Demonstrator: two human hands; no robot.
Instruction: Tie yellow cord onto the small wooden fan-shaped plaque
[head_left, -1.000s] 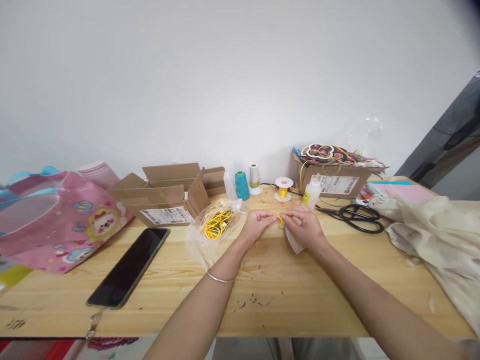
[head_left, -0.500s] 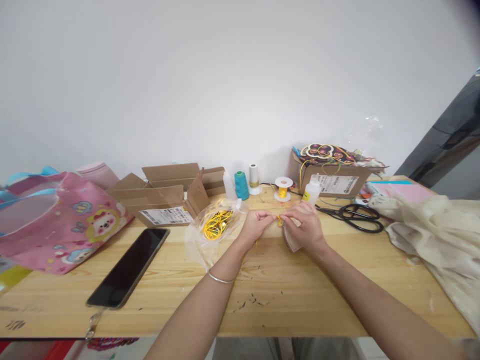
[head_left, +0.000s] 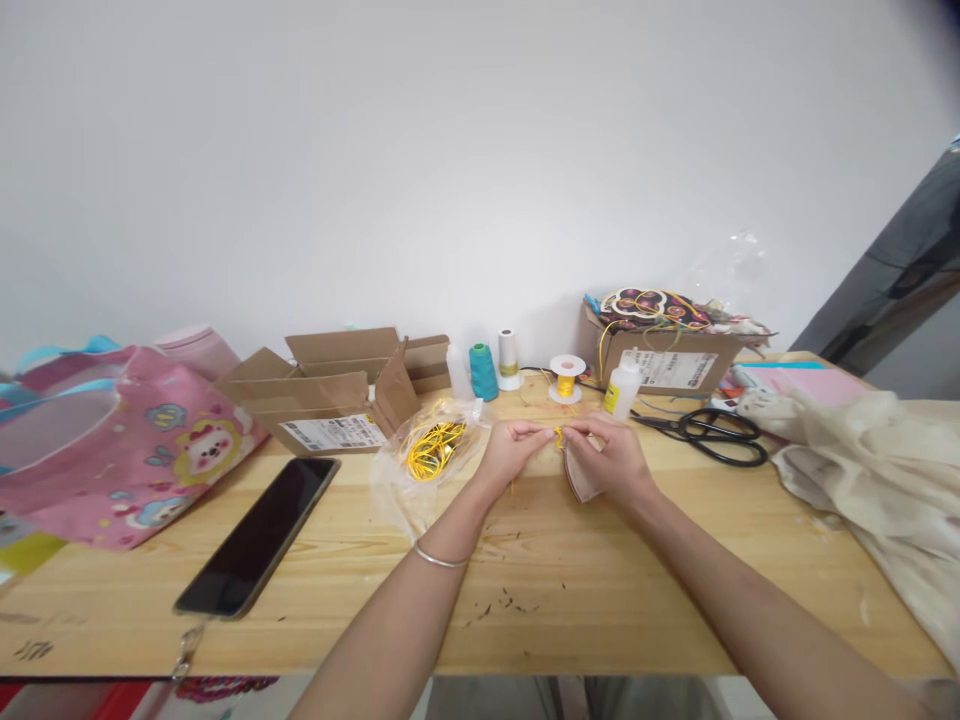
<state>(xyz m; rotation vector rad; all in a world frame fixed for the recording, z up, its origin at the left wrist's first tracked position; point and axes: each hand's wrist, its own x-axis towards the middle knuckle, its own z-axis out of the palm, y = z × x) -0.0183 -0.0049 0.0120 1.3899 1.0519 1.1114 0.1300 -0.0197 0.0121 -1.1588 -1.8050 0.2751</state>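
Over the middle of the table, my left hand (head_left: 513, 450) pinches a yellow cord (head_left: 559, 438) between thumb and fingertips. Right beside it, my right hand (head_left: 611, 455) is closed on the same cord, the two sets of fingertips almost meeting. A short loop or knot of the cord shows between them. Below my right hand hangs a small flat beige piece with a dark edge (head_left: 581, 482), partly covered by the fingers; how it joins the cord is hidden. Left of my hands, a clear plastic bag (head_left: 397, 490) holds a bundle of yellow cords (head_left: 433, 452).
Behind my hands stand a teal thread cone (head_left: 484, 372), a yellow thread spool (head_left: 565, 380) and a small bottle (head_left: 622, 388). Black scissors (head_left: 724, 437) and beige cloth (head_left: 877, 460) lie right. A phone (head_left: 259, 535), an open carton (head_left: 322, 400) and a pink bag (head_left: 150, 440) are left.
My right hand has shifted slightly, its fingers lower, so more of the bottle shows behind it. Both hands stay at the cord.
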